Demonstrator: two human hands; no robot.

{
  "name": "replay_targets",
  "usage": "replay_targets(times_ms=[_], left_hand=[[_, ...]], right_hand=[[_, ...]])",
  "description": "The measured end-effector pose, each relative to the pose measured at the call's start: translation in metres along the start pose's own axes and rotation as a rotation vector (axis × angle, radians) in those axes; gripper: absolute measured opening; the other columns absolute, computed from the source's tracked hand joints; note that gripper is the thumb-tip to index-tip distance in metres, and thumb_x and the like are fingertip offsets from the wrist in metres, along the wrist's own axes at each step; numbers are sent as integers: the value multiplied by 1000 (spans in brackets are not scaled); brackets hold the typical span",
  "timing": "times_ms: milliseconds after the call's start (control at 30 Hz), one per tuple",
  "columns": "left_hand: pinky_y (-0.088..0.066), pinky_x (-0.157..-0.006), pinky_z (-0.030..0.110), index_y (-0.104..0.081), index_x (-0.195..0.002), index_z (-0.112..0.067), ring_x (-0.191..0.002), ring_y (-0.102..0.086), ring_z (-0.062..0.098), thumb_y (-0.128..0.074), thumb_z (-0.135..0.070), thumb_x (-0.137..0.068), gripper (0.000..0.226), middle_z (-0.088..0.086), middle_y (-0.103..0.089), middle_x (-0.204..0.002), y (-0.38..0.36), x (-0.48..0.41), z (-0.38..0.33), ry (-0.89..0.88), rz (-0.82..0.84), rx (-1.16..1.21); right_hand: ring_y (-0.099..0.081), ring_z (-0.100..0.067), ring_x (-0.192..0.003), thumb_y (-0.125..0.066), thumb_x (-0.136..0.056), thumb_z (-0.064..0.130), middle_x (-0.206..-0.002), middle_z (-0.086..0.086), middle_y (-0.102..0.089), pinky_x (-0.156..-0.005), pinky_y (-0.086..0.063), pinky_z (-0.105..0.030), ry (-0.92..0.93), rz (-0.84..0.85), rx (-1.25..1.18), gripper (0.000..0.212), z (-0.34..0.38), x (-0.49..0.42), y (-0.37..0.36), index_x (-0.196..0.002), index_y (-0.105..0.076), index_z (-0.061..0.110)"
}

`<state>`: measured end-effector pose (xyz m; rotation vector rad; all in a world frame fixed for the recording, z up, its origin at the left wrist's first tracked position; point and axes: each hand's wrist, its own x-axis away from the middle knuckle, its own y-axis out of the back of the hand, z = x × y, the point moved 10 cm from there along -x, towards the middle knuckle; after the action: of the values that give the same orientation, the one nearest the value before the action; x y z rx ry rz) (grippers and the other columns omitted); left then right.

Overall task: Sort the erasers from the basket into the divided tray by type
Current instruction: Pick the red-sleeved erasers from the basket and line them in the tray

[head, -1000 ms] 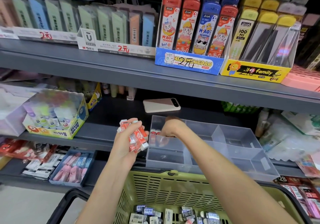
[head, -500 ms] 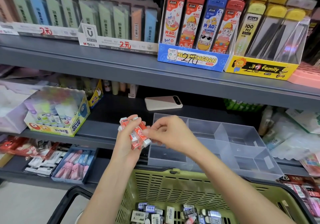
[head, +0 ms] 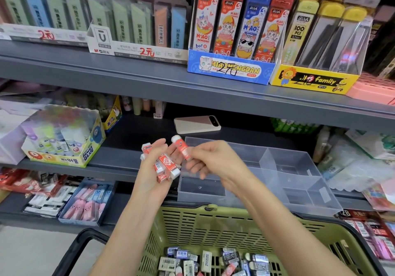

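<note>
Clear glossy plastic tray (head: 299, 168), slotted olive plastic basket (head: 213, 224), matt grey metal shelf (head: 149, 79).

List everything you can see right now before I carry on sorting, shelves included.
red erasers: a handful, red and white, in the left hand
single eraser: one, red with white end, pinched by the right hand
tray: one, clear, divided, middle shelf behind the basket
basket: one, green with black handle, nearest the camera
loose erasers: many, mostly black, white and blue, in the basket
phone: one, pale, flat on the shelf behind the tray
glue box: one, yellow, middle shelf left
lead packs: many, red, blue, yellow, pastel, top shelf
bin: one, blue, lower shelf left
left hand: grip around the handful
right hand: grip pinching the single eraser
</note>
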<state>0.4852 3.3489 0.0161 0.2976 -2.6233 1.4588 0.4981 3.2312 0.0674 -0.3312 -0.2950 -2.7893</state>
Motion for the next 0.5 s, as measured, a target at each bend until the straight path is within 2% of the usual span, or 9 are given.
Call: replay_targets(times_ms=[67, 133, 267, 400, 500], left_hand=[[-60, -66, 35, -59, -96, -10, -84, -73, 29, -59, -3, -85, 13, 15, -74, -82, 10, -1, 0, 10, -71, 65], [-60, -66, 36, -60, -95, -10, -86, -72, 30, -58, -3, -87, 11, 15, -74, -82, 15, -3, -2, 12, -96, 83], [-60, -65, 36, -60, -96, -10, -85, -72, 30, -66, -6, -72, 24, 14, -74, -80, 13, -3, -1, 25, -77, 90], [-60, -65, 35, -61, -92, -11, -85, -73, 30, -68, -8, -66, 28, 13, -74, -79, 13, -3, -1, 22, -74, 78], [-59, -63, 35, -62, -91, -11, -84, -73, 30, -69, -8, -65, 27, 13, -74, -79, 15, -4, -1, 18, -84, 68]], right_hand=[[-53, -6, -41, -58, -89, 12, -57, -5, -63, -36, -39, -17, 7, -103, 147, 21, 3, -6, 28, -70, -63, 6], [-52, -9, -43, -56, -89, 13, -59, -6, -63, -36, -36, -18, -47, -129, 343, 21, 0, -14, 46, -70, -60, 8], [-48, -7, -38, -55, -83, 9, -55, -3, -65, -37, -31, -15, -232, -81, 668, 15, -12, -43, 58, -69, -62, 7], [-44, -5, -26, -52, -83, 9, -43, 2, -62, -34, -31, -11, -256, -45, 859, 22, -12, -68, 53, -61, -57, 8], [-48, -7, -32, -51, -87, 17, -36, 6, -55, -42, -36, -17, -275, 14, 1026, 29, -26, -73, 41, -58, -52, 14]])
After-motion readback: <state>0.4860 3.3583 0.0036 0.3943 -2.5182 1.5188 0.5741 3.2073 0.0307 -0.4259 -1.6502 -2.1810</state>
